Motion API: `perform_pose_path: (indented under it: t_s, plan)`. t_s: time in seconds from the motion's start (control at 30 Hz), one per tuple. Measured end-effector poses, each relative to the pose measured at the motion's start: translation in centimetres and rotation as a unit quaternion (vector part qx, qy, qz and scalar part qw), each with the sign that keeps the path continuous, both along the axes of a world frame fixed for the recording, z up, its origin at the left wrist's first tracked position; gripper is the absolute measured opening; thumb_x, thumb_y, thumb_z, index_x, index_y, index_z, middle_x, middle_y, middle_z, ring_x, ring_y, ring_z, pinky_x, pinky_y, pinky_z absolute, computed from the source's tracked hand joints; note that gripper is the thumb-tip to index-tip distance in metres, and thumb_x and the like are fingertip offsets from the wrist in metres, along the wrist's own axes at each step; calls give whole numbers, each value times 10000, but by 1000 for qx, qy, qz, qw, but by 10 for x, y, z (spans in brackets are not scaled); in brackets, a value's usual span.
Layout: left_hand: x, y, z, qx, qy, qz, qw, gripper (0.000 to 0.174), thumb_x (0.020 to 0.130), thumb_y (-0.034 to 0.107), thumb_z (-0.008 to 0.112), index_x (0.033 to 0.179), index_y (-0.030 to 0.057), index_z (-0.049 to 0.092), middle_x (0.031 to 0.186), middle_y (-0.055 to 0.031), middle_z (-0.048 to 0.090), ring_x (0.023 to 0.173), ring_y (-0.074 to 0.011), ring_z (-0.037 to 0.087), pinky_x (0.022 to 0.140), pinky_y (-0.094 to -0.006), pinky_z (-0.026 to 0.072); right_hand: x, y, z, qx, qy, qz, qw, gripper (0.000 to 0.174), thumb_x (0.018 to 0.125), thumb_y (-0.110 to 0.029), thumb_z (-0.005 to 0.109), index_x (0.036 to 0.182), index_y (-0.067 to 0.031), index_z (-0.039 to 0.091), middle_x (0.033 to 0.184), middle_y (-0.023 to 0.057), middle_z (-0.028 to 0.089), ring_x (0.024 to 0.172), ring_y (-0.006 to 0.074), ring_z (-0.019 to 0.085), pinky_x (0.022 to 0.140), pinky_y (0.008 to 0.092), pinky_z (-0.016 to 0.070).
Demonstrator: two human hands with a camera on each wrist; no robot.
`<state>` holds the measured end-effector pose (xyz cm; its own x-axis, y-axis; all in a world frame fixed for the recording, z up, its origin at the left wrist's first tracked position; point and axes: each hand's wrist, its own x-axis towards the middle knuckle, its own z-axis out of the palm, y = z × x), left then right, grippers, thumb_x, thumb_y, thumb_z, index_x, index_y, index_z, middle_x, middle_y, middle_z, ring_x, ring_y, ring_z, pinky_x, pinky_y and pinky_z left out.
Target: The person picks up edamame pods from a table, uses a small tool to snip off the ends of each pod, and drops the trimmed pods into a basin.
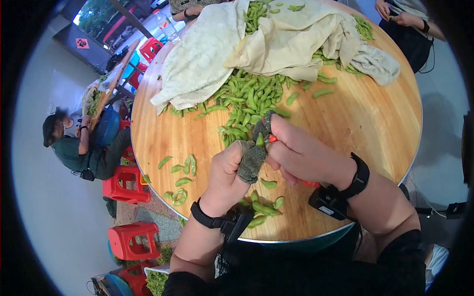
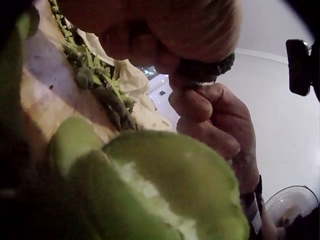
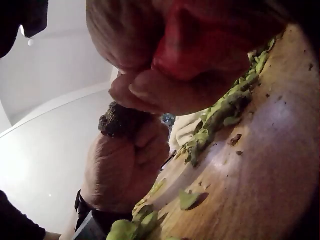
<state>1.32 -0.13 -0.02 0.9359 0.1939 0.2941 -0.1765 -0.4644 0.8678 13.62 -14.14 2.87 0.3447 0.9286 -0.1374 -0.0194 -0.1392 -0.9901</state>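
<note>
My left hand (image 1: pixel 224 172), its thumb wrapped in a grey knit cover (image 1: pixel 252 164), pinches a green bean pod (image 1: pixel 260 139) whose tip pokes up between the two hands. Pressed close against it is my right hand (image 1: pixel 306 153), which also has a knit thumb cover (image 1: pixel 263 126). Its curled fingers grip a red-handled tool (image 3: pixel 185 45); the working end is hidden and I cannot tell its kind. Below the hands lie several loose pods (image 1: pixel 264 209), and beyond them spreads a heap of pods (image 1: pixel 252 96). Blurred pods (image 2: pixel 175 175) fill the left wrist view's foreground.
A white towel (image 1: pixel 202 54) and a cream cloth (image 1: pixel 296 44) partly cover the heap on the round wooden table (image 1: pixel 360 128). Split and whole pods (image 1: pixel 180 172) are scattered at left. Red stools (image 1: pixel 133 241) and a seated person (image 1: pixel 81 148) are beyond the table's left edge.
</note>
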Motion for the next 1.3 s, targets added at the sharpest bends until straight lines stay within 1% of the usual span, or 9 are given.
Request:
perform_pose_path:
  t_s: [0.13,0.2,0.23,0.3,0.43,0.73,0.9,1.03,1.3]
  plan:
    - [1,2,-8,-48,-15,16,999,16,871,28,543,871,41,552,773,-7,559,657,-71,502,619,-212,414,-2,1,3,19,-3,9,1000,302,831,-38,317,1125,-40,383,621,8,455,412,75,474,373,212,387]
    - [-3,1,-2,-435,81,-10,897,58,879,49,509,898,44,563,681,-17,532,562,-77,446,512,-201,344,-5,3,2,110,-45,-5,993,138,815,-52,359,942,-21,403,633,74,470,435,131,464,396,265,410]
    - [-4,0,-2,-437,80,-7,896,58,879,49,509,898,44,563,681,-17,532,562,-77,446,512,-201,344,-7,2,2,108,-44,-2,993,138,815,-52,359,942,-21,403,633,74,470,435,131,464,396,265,410]
    - [-4,2,0,-646,97,-112,749,64,888,92,519,905,39,550,619,1,456,502,-71,356,470,-205,282,-9,2,5,151,-15,-12,988,161,818,-50,364,964,-22,424,646,61,482,450,113,450,405,252,397]
    - [-3,1,-3,-670,108,-177,713,143,893,178,531,857,40,547,563,22,394,477,-80,329,470,-221,248,-9,-2,8,133,4,2,991,155,828,-63,370,963,-32,438,624,41,478,420,103,438,380,243,377]
    - [-4,-8,1,-613,109,-206,755,316,920,339,482,757,74,540,522,52,325,465,-89,290,486,-230,248,-3,-10,9,81,251,55,963,61,872,-115,393,902,-68,420,593,34,498,368,96,450,328,229,339]
    - [1,-10,5,-621,82,-131,768,25,885,43,500,898,34,520,628,2,439,491,-64,337,457,-199,258,-3,2,-6,175,-163,-47,970,96,854,-119,414,900,-38,436,634,73,523,489,143,542,445,272,418]
    - [-4,-10,0,-592,91,-90,796,73,875,32,515,947,44,510,658,-4,460,498,-69,351,467,-201,259,0,-1,-3,161,-170,-39,971,120,839,-116,421,910,-22,445,645,87,528,555,153,571,502,286,432]
    - [-2,-9,-4,-553,93,-124,819,241,836,-9,561,1066,51,523,718,19,461,528,-65,353,479,-202,256,3,-9,7,64,219,42,973,129,852,-156,395,814,-43,444,551,26,475,369,123,453,345,262,364]
